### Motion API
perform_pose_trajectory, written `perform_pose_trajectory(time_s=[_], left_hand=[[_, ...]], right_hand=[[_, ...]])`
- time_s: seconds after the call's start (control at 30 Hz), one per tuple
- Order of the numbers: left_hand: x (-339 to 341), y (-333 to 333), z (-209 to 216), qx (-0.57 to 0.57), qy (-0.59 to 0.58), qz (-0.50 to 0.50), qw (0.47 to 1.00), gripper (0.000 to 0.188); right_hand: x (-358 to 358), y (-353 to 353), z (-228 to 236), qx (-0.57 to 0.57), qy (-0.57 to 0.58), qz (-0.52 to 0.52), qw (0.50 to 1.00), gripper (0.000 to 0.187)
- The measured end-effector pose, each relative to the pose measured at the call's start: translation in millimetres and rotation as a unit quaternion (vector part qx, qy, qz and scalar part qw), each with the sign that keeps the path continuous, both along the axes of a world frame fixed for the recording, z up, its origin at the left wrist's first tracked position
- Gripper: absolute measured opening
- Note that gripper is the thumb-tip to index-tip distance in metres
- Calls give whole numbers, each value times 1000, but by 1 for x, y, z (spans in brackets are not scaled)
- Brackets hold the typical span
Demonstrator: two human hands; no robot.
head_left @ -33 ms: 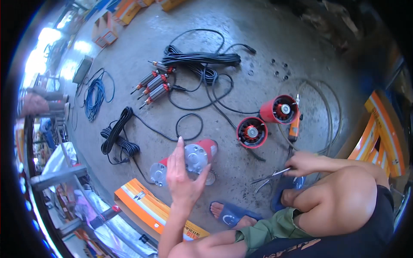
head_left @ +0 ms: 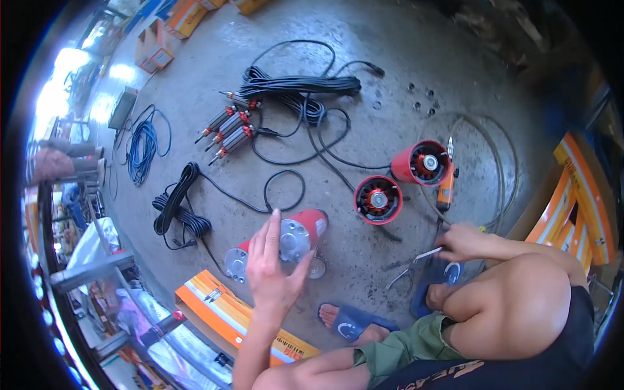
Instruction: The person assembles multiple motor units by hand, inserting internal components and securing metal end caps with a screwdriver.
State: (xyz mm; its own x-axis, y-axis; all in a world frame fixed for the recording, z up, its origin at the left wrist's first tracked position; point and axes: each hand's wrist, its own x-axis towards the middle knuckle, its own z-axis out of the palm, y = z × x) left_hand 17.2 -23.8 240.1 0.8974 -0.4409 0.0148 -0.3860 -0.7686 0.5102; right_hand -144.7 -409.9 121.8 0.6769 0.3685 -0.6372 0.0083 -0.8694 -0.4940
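Observation:
My left hand [head_left: 269, 266] is held over two red cylinders with silver end caps, its fingers stretched and the thumb apart. The nearer-right red cylinder [head_left: 296, 238] lies between the fingers and thumb; I cannot tell whether they touch it. The other red cylinder [head_left: 236, 262] lies partly hidden behind the hand. My right hand [head_left: 464, 242] is closed on a slim two-legged metal tool [head_left: 409, 272], pointing left and down above the floor. Farther off stand two open red motor housings [head_left: 379, 200] with dark and red insides.
Several motor rotors [head_left: 227, 130] lie beside coiled black cables [head_left: 302, 86]. An orange power tool [head_left: 446, 190] lies by the right housing. Orange boxes stand at the right [head_left: 572, 201] and near left [head_left: 227, 312]. A metal rack [head_left: 91, 273] borders the left. A blue coil [head_left: 143, 153] lies farther back.
The metal tool has swung a little, its tips shifting downward, as my right hand moves slightly. My left hand has shifted slightly left, its fingers still stretched.

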Motion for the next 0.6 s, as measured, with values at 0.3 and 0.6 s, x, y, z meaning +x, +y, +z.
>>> perform_pose_trajectory(time_s=[0.3, 0.6], left_hand=[[21, -13, 11, 185, 50, -95, 977, 72], [-16, 2, -7, 96, -178, -263, 943, 57]], right_hand=[[-23, -28, -56, -114, -211, -72, 968, 13], [-15, -28, -44, -144, -247, -16, 958, 15]])
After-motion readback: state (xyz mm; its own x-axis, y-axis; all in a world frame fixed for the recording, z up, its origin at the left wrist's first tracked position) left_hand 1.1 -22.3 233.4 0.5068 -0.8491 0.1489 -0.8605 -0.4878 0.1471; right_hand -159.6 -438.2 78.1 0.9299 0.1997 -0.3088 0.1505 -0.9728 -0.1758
